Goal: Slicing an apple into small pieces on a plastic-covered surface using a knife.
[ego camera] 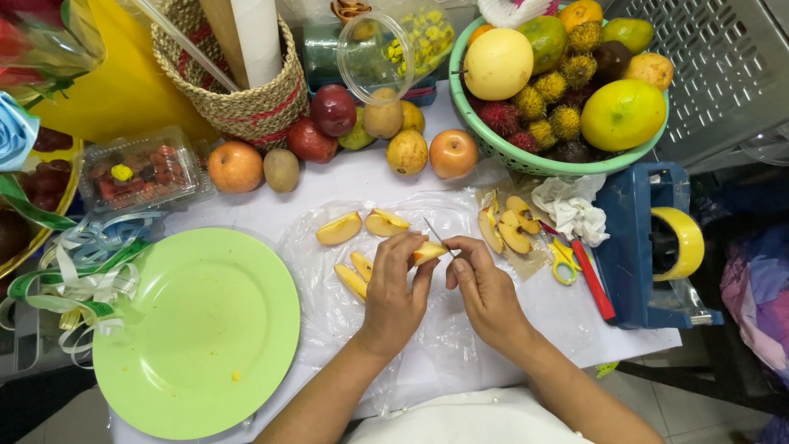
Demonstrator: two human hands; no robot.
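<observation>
clear plastic clamshell box [141,171], perhaps of berries, left of the fruit.

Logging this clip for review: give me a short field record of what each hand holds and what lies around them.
left hand: left hand holds an apple wedge
right hand: right hand holds a small knife against the wedge
cut pieces: apple slices on clear plastic sheet; peeled scraps to the right
plate: green plate, bare but for a crumb
fruit: green fruit basket above; whole apples in a row
tools: tape dispenser, yellow scissors
</observation>
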